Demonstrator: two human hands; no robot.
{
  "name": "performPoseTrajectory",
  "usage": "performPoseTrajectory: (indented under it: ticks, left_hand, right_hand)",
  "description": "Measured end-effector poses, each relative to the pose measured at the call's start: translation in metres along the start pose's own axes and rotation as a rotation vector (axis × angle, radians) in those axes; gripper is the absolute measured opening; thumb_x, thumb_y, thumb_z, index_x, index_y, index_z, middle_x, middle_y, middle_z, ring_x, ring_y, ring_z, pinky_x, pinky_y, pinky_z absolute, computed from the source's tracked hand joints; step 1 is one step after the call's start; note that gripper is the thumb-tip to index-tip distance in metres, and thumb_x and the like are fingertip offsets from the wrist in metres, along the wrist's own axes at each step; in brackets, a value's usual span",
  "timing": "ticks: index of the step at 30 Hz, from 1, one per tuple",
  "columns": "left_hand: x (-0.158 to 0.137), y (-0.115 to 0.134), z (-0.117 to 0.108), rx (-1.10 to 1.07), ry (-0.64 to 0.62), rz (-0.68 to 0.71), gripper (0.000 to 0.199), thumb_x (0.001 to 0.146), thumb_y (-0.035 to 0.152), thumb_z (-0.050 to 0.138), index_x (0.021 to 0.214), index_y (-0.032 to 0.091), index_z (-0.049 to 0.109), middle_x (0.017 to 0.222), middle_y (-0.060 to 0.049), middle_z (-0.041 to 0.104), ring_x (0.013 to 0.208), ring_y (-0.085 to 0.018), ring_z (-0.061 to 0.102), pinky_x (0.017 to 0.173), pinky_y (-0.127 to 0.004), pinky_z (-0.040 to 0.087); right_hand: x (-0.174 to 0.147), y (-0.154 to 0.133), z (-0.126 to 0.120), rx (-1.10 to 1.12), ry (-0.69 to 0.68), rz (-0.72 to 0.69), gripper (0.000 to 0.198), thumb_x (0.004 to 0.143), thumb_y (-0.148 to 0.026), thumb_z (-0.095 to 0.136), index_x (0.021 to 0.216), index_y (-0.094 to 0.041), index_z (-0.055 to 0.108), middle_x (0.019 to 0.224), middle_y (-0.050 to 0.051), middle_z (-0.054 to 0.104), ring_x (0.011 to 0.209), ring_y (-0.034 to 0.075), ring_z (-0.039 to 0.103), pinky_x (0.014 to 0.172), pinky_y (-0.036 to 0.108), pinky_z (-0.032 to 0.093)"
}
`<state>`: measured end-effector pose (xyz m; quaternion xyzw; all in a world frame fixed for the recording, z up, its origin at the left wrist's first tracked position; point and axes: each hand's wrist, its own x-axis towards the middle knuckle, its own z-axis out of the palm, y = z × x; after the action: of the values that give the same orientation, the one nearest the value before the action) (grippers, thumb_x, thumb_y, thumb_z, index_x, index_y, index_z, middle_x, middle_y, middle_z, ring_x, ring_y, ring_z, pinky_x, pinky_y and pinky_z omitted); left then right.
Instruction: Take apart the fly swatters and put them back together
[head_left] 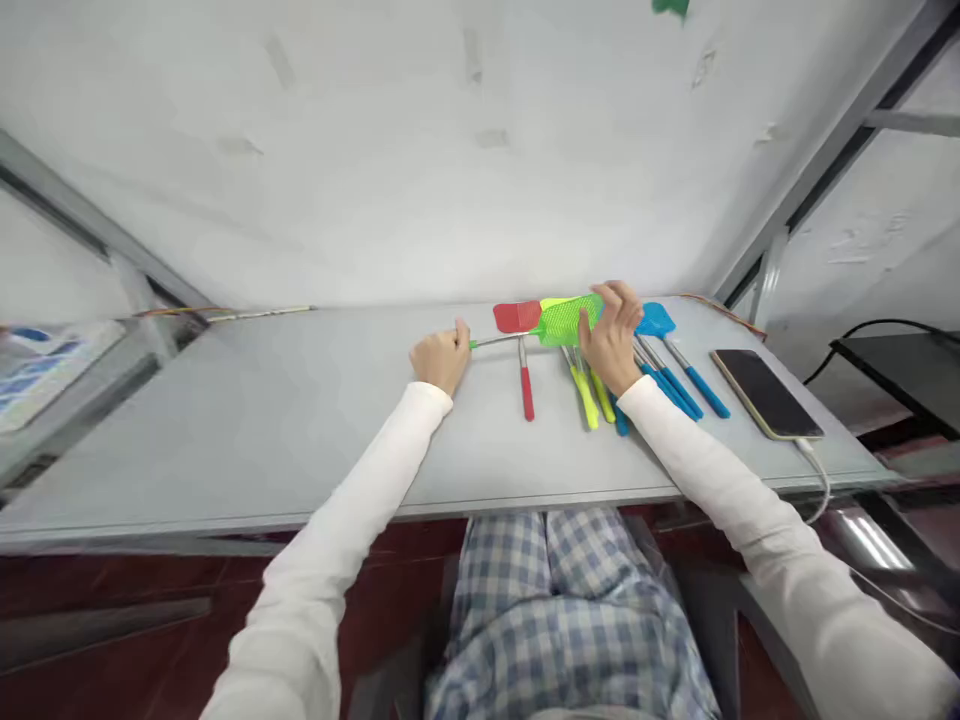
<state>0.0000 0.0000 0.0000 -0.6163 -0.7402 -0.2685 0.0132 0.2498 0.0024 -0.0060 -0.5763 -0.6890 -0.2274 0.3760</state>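
We find no writing, label, brand or number we can read anywhere. The printed sheet at nine o'clock is too blurred, and the phone at three o'clock shows a dark screen.
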Motion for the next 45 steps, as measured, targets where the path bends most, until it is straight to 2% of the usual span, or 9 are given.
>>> performPoseTrajectory:
  ticks: [3, 7, 16, 21, 27, 31, 37, 42, 45]
  left_hand:
    - [-0.004, 0.001, 0.002, -0.005, -0.016, 0.003, 0.061, 0.096, 0.045, 0.025, 0.07, 0.02, 0.073, 0.074, -0.009, 0.072, 0.082, -0.023, 0.067, 0.07, -0.031, 0.039]
    - [-0.01, 0.002, 0.005, -0.065, -0.015, 0.082, 0.063, 0.098, 0.045, 0.021, 0.07, 0.021, 0.072, 0.074, -0.007, 0.072, 0.079, -0.02, 0.066, 0.07, -0.029, 0.039]
    - [-0.027, 0.024, 0.018, 0.021, 0.008, 0.668, 0.041, 0.099, 0.043, 0.03, 0.112, 0.019, 0.061, 0.1, -0.009, 0.069, 0.089, -0.02, 0.064, 0.072, -0.029, 0.04]
    - [-0.02, 0.016, 0.02, 0.174, -0.083, 0.704, 0.047, 0.1, 0.04, 0.019, 0.12, 0.022, 0.058, 0.097, -0.01, 0.069, 0.081, -0.02, 0.065, 0.059, -0.029, 0.035]
    - [0.012, -0.029, 0.002, 0.197, -0.089, 0.629, 0.04, 0.099, 0.042, 0.027, 0.108, 0.024, 0.062, 0.096, -0.008, 0.071, 0.081, -0.021, 0.065, 0.057, -0.029, 0.032]
    - [0.022, -0.046, -0.001, 0.162, -0.064, 0.597, 0.036, 0.098, 0.042, 0.031, 0.101, 0.023, 0.062, 0.09, -0.005, 0.071, 0.077, -0.02, 0.064, 0.057, -0.029, 0.031]
    - [0.006, -0.02, 0.009, -0.083, -0.042, 0.71, 0.03, 0.097, 0.034, 0.032, 0.099, 0.018, 0.057, 0.09, -0.009, 0.066, 0.078, -0.021, 0.06, 0.069, -0.031, 0.041]
    - [-0.021, 0.014, 0.017, -0.204, 0.057, 0.801, 0.034, 0.098, 0.033, 0.029, 0.118, 0.016, 0.051, 0.105, -0.012, 0.063, 0.092, -0.021, 0.059, 0.081, -0.034, 0.043]
    - [-0.027, 0.021, 0.021, -0.061, 0.0, 0.758, 0.041, 0.097, 0.048, 0.032, 0.112, 0.019, 0.057, 0.091, -0.009, 0.066, 0.081, -0.02, 0.061, 0.069, -0.03, 0.042]
  right_hand:
    - [-0.007, -0.02, 0.0, 0.039, -0.147, -0.319, 0.037, 0.095, -0.022, 0.036, 0.128, -0.017, 0.052, 0.136, 0.017, 0.049, 0.134, 0.027, 0.039, 0.109, 0.048, 0.03]
    - [-0.009, -0.027, 0.002, 0.027, -0.233, -0.51, 0.032, 0.096, -0.018, 0.035, 0.118, -0.018, 0.058, 0.135, 0.014, 0.052, 0.134, 0.025, 0.04, 0.111, 0.045, 0.026]
    - [-0.005, -0.021, -0.004, -0.108, -0.2, -0.51, 0.03, 0.099, -0.018, 0.033, 0.107, -0.019, 0.061, 0.109, 0.011, 0.064, 0.123, 0.023, 0.048, 0.1, 0.038, 0.026]
    - [0.001, -0.007, -0.001, -0.145, -0.218, -0.546, 0.028, 0.098, -0.019, 0.037, 0.104, -0.022, 0.064, 0.104, 0.008, 0.065, 0.115, 0.022, 0.05, 0.098, 0.038, 0.023]
    - [0.02, 0.049, 0.006, -0.213, -0.151, -0.322, 0.018, 0.092, -0.02, 0.048, 0.098, -0.023, 0.065, 0.104, 0.009, 0.065, 0.12, 0.026, 0.047, 0.099, 0.044, 0.023]
    - [0.019, 0.05, 0.003, -0.176, -0.093, -0.294, 0.022, 0.092, -0.019, 0.044, 0.097, -0.021, 0.065, 0.107, 0.009, 0.065, 0.124, 0.027, 0.045, 0.102, 0.047, 0.022]
    - [0.014, 0.002, -0.012, -0.053, -0.162, -0.442, 0.03, 0.095, -0.026, 0.034, 0.094, -0.017, 0.063, 0.089, 0.009, 0.067, 0.094, 0.021, 0.057, 0.09, 0.037, 0.031]
    - [0.014, -0.008, -0.013, -0.113, -0.173, -0.186, 0.045, 0.097, -0.032, 0.03, 0.064, -0.019, 0.057, 0.053, 0.005, 0.058, 0.055, 0.015, 0.048, 0.059, 0.03, 0.023]
    - [0.011, -0.008, -0.009, -0.115, -0.204, -0.167, 0.046, 0.096, -0.036, 0.034, 0.06, -0.019, 0.057, 0.048, 0.003, 0.056, 0.047, 0.012, 0.042, 0.055, 0.029, 0.017]
